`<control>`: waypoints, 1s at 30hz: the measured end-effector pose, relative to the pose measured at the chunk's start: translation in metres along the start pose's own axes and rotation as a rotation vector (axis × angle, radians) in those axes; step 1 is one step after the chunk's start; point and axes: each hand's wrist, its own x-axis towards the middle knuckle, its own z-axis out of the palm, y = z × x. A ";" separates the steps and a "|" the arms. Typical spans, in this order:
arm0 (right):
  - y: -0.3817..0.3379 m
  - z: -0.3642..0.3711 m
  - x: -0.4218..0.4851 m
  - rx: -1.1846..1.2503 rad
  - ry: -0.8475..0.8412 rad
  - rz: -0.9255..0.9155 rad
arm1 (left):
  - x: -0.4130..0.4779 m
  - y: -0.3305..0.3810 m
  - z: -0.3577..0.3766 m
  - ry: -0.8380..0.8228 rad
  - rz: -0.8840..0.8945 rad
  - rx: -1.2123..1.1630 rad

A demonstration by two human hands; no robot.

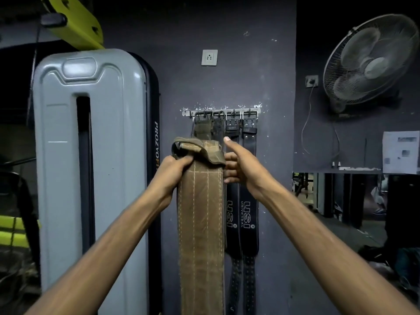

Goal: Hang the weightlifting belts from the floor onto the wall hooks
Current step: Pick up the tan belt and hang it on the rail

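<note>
A wide tan leather belt [201, 223] with pale stitching hangs down in front of me, its top end folded over. My left hand [169, 176] grips the belt's left edge just under the fold. My right hand [241, 167] is at the belt's right edge, fingers behind it and thumb raised; its grip is partly hidden. Above, a metal hook rail [221, 112] on the dark wall carries several belts by their buckles, among them two black belts [244, 214] with white lettering and an olive belt [202, 129] behind the tan one.
A tall grey weight-stack cover [91, 169] of a gym machine stands close on the left. A wall socket [209, 57] sits above the rail. A wall fan [370, 64] hangs at the upper right, with a mirror and clutter on the floor below it.
</note>
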 end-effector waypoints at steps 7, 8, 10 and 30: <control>0.042 0.009 0.062 -0.037 0.206 -0.106 | 0.029 -0.045 -0.006 -0.152 0.139 0.209; 0.051 0.012 0.073 -0.030 0.237 -0.126 | 0.037 -0.050 -0.009 -0.179 0.148 0.216; 0.067 0.016 0.096 -0.036 0.272 -0.150 | 0.055 -0.062 -0.013 -0.213 0.131 0.194; 0.169 0.062 0.378 -0.333 0.467 -0.333 | 0.362 -0.189 -0.077 0.206 0.334 0.614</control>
